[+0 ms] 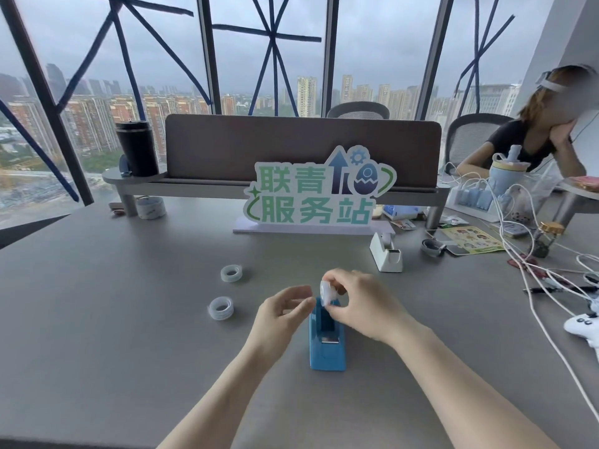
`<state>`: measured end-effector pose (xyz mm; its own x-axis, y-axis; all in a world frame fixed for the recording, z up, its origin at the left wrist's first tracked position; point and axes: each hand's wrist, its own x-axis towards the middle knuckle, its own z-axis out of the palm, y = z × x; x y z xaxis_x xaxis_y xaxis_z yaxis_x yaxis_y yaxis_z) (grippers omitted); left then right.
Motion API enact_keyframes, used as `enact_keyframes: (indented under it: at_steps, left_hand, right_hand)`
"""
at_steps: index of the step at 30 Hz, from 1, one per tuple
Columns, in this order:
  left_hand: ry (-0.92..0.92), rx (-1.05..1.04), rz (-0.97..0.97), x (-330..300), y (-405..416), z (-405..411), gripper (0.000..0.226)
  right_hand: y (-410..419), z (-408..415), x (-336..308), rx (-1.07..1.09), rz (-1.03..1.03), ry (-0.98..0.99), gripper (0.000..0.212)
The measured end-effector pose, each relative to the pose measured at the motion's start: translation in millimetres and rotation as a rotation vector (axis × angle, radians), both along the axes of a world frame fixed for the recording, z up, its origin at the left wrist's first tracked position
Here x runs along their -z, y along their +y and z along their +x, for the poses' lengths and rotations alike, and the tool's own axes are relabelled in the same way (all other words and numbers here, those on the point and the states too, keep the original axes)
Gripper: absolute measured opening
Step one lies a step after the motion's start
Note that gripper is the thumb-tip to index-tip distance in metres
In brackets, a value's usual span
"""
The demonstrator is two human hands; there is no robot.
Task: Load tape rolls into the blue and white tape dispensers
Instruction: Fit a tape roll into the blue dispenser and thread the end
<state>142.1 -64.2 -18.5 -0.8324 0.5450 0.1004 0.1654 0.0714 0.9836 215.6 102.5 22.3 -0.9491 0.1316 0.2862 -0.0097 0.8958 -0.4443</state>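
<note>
we sit at a wide grey table (97, 319) before tall windows (155, 59) crossed with strips of blue tape (107, 37); dark mullions stand between the panes. beyond them, high-rise blocks under a dull overcast sky, so the light is flat and soft. a brown desk divider (301, 147) rises at the table's far edge, with mesh office chairs (470, 137) behind it.

A single wide-angle head camera is looking forward and down across a grey desk (113, 319), sitting close above the two hands (356, 306) near the frame's lower middle. It is facing a divider panel (301, 147) and windows (162, 59) beyond, the edges bending. No second view is sharing the scene.
</note>
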Motion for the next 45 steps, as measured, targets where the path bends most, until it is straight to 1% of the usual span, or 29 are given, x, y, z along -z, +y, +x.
enact_keyframes:
  at_steps: [3, 7, 11, 15, 18, 19, 20, 22, 24, 26, 29, 32, 34, 36, 38, 40, 42, 44, 45]
  left_hand:
    - [0.029, 0.083, 0.052, -19, 4, 0, 0.022]
    - [0.008, 0.094, 0.099, -26, 1, -2, 0.013]
    - [-0.015, 0.108, 0.129, -25, -9, -2, 0.016]
    - [-0.033, 0.088, 0.144, -24, -18, -1, 0.026]
    - [-0.027, 0.023, 0.147, -20, -31, -5, 0.016]
    - [0.000, -0.025, 0.111, -17, -37, -8, 0.018]
    - [0.056, -0.084, 0.036, -13, -44, -11, 0.021]
    - [0.229, -0.184, -0.229, -3, -57, -15, 0.025]
    - [0.359, -0.190, -0.465, 5, -69, -17, 0.033]
    - [0.422, -0.173, -0.587, 14, -77, -20, 0.035]
    - [0.477, -0.166, -0.650, 23, -84, -24, 0.030]
    - [0.483, -0.184, -0.603, 27, -88, -25, 0.032]
    - [0.480, -0.285, -0.527, 23, -91, -29, 0.030]
    - [0.476, -0.425, -0.503, 20, -97, -41, 0.034]
    - [0.464, -0.478, -0.597, 18, -101, -57, 0.044]
    - [0.423, -0.439, -0.718, 17, -103, -72, 0.057]
    - [0.391, -0.381, -0.787, 18, -101, -82, 0.067]
    - [0.359, -0.343, -0.825, 19, -98, -90, 0.070]
    - [0.344, -0.338, -0.831, 19, -97, -93, 0.067]
  right_hand:
    - [-5, 2, -9, -0.062, -0.007, 0.051, 0.030]
    - [-10, 4, -14, -0.112, -0.053, 0.065, 0.038]
    - [-15, 3, -13, -0.093, -0.169, 0.070, 0.025]
    - [-26, -1, -8, -0.073, -0.224, 0.074, 0.015]
    - [-30, -5, -6, -0.050, -0.232, 0.080, 0.011]
    - [-30, -6, -6, -0.045, -0.232, 0.078, 0.011]
    - [-31, -7, -5, -0.043, -0.231, 0.075, 0.011]
    - [-33, -9, -3, -0.040, -0.233, 0.069, 0.012]
    - [-38, -12, -1, -0.041, -0.241, 0.075, 0.013]
    - [-44, -16, 4, -0.048, -0.255, 0.071, 0.012]
    - [-53, -22, 11, -0.040, -0.259, 0.051, 0.010]
    - [-60, -24, 15, -0.045, -0.256, 0.045, 0.017]
    - [-61, -25, 16, -0.040, -0.246, 0.051, 0.025]
    - [-62, -26, 18, -0.027, -0.224, 0.064, 0.024]
    - [-61, -26, 19, -0.018, -0.218, 0.074, 0.022]
    - [-61, -26, 20, -0.013, -0.230, 0.076, 0.020]
    - [-60, -25, 19, -0.010, -0.241, 0.076, 0.019]
    - [-59, -24, 19, -0.004, -0.245, 0.081, 0.019]
    - [-58, -24, 18, -0.002, -0.248, 0.084, 0.019]
